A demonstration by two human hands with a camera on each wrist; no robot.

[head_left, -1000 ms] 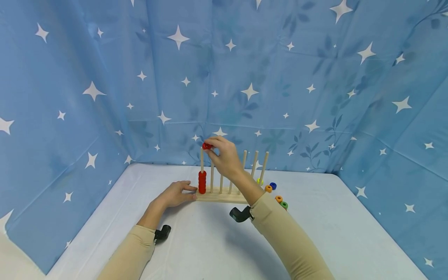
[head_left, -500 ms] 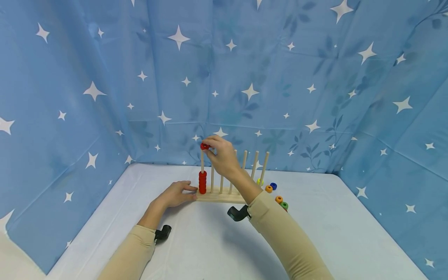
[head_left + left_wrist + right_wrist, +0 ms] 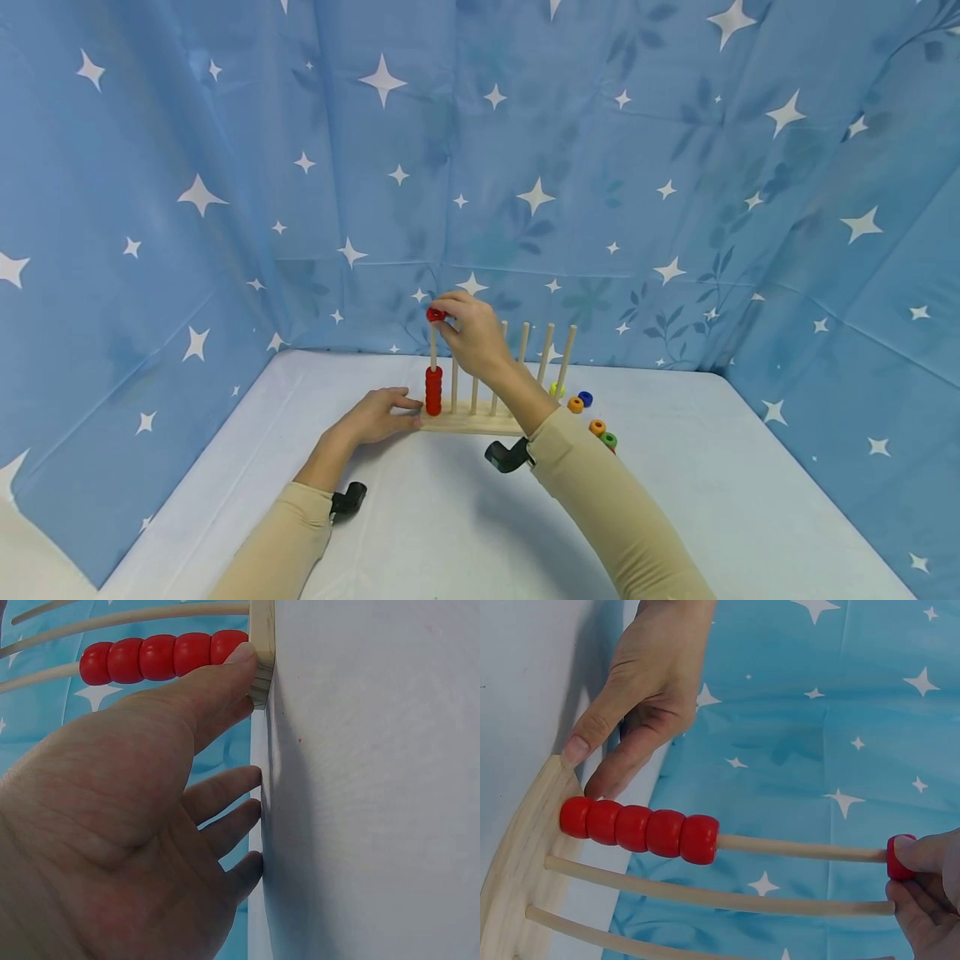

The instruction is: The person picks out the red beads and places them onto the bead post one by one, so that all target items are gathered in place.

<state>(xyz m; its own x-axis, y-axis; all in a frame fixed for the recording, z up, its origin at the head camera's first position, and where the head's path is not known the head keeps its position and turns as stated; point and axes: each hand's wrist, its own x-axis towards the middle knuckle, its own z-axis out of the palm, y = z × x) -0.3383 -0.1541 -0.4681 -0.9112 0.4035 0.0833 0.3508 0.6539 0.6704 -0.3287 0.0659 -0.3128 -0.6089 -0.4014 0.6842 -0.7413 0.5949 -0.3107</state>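
My right hand (image 3: 472, 333) pinches a red bead (image 3: 901, 856) between thumb and fingers at the top end of the leftmost peg (image 3: 802, 848). In the right wrist view the bead meets the peg's tip; whether the tip is inside its hole is hidden. Lower on that peg sits a stack of several red beads (image 3: 433, 392), down against the wooden base (image 3: 468, 423). My left hand (image 3: 378, 415) holds the left end of this bead rack, thumb on one side and index finger on the other. Its other fingers (image 3: 231, 829) extend loosely and touch the tabletop.
More bare pegs (image 3: 546, 354) stand along the rack to the right, partly behind my right forearm. Loose beads lie right of the rack: yellow (image 3: 557, 389), blue (image 3: 586, 398), orange (image 3: 575, 405) and green (image 3: 609, 439). A starry blue curtain (image 3: 480, 167) surrounds the white table (image 3: 420, 517).
My right hand has shifted slightly left, bringing the red bead from beside the leftmost peg to its tip. The left hand and the stacked beads have stayed put.
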